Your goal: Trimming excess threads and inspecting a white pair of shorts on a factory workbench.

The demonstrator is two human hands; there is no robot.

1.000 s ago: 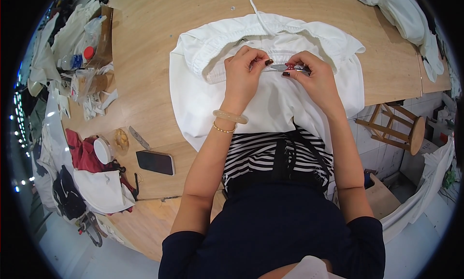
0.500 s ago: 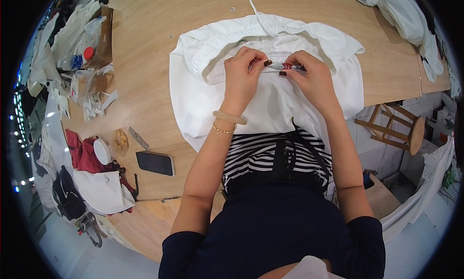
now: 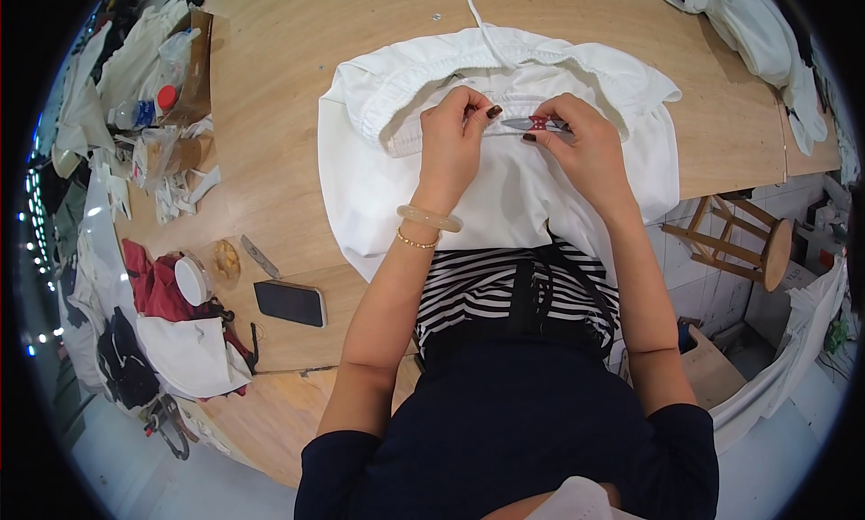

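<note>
A white garment with a gathered elastic waistband lies spread on the table in front of me, its near part reaching my lap. With thumb and fingers pinched, my left hand holds the near side of the waistband. My right hand is closed around small thread snips with a red middle and grey blades. The blades point left toward my left fingertips, just over the waistband, apart from those fingers. Any thread there is too fine to make out. From the waistband's far edge a white cord with a dark tip runs away from me.
On the wooden table at left lie a black phone, a folding-knife-like tool, a round white lid and red cloth. A cardboard box stands beyond. White fabric lies far right, above a wooden stool.
The snips' blades now show more plainly, with a gap between their tips and my left fingers. My left fingertips have shifted slightly left. The garment stays nearly in place.
</note>
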